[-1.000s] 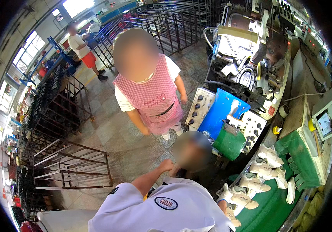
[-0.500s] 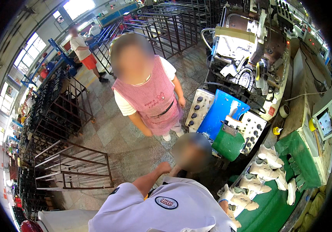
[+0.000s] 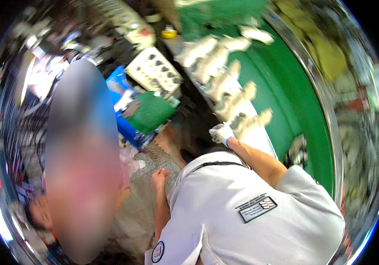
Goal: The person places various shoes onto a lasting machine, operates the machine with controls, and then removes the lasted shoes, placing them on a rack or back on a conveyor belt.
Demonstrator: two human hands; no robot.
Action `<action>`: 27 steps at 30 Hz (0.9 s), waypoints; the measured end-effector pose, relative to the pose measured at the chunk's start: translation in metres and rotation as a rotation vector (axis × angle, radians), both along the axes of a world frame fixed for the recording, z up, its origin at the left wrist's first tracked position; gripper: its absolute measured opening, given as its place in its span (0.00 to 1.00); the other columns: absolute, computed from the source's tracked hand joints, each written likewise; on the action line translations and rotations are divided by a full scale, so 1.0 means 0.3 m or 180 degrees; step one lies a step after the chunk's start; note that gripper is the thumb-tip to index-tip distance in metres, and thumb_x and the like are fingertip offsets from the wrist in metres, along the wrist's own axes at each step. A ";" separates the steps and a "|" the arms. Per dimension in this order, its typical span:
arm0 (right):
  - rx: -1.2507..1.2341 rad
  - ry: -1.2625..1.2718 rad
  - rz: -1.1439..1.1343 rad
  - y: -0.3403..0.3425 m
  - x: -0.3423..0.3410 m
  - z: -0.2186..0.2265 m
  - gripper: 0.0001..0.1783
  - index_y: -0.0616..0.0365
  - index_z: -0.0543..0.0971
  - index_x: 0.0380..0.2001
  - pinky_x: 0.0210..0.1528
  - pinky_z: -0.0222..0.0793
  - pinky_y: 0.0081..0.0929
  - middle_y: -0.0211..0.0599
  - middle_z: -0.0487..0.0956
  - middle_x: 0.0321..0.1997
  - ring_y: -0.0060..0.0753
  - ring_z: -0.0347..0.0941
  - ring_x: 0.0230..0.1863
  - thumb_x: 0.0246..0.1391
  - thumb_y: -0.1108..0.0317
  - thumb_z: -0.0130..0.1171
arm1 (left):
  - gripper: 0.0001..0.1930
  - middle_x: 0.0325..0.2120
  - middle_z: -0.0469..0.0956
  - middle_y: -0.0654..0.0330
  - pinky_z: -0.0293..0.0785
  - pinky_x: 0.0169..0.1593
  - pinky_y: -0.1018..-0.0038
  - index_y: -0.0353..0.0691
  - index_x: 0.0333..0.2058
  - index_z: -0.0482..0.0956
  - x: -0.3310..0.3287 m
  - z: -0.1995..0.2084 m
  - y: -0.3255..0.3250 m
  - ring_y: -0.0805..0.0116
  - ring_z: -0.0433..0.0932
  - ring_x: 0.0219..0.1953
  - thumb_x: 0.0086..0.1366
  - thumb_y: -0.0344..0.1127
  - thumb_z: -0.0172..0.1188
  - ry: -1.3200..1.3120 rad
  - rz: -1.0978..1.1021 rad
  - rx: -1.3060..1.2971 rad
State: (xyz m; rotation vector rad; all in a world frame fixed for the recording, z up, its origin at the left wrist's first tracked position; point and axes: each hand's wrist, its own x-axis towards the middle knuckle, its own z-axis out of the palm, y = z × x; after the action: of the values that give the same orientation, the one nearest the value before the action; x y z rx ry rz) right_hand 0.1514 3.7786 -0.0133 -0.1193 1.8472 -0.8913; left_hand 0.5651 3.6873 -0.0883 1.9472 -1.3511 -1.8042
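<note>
My left hand (image 3: pixel 160 177) is bare and hangs at my left side, its fingers curled in with nothing seen in them. A white glove with a blue wrist edge covers my right hand (image 3: pixel 221 134). Its fingers are bent and slightly blurred, and whatever they may hold is hidden. Just right of that glove lies the nearest cream shoe (image 3: pixel 253 125); I cannot tell whether they touch. Several more cream shoes (image 3: pixel 233 100) form a row along the white ledge (image 3: pixel 266 145) of a green conveyor trough (image 3: pixel 293 95).
Left of the row stands a machine with a knobbed control panel (image 3: pixel 155 68), a green flap (image 3: pixel 152 112) and a blue cover (image 3: pixel 125 128). A co-worker in pink (image 3: pixel 129 170) stands close on my left. A dark object (image 3: pixel 297 151) lies in the trough, beside its metal rail (image 3: pixel 319 92).
My view has swung right, bringing the trough and shoes to the middle and the co-worker to the left. My gloved right hand now shows plainly. My left hand stays curled.
</note>
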 end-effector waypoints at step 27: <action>-0.0622 -0.0271 -0.2916 0.502 -0.350 -0.174 0.25 0.57 0.85 0.49 0.39 0.80 0.40 0.36 0.87 0.43 0.37 0.84 0.39 0.49 0.62 0.78 | 0.38 0.57 0.77 0.39 0.71 0.63 0.56 0.31 0.66 0.67 -1.777 0.334 -0.011 0.43 0.76 0.60 0.62 0.42 0.69 0.0380 -0.3962 -0.2284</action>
State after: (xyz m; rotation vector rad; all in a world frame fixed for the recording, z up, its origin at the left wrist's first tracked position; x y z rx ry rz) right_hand 0.0465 3.9291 -0.0654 0.6871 1.7096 -1.6623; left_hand 0.0319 3.6841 0.0119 0.5562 -2.9253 -1.2512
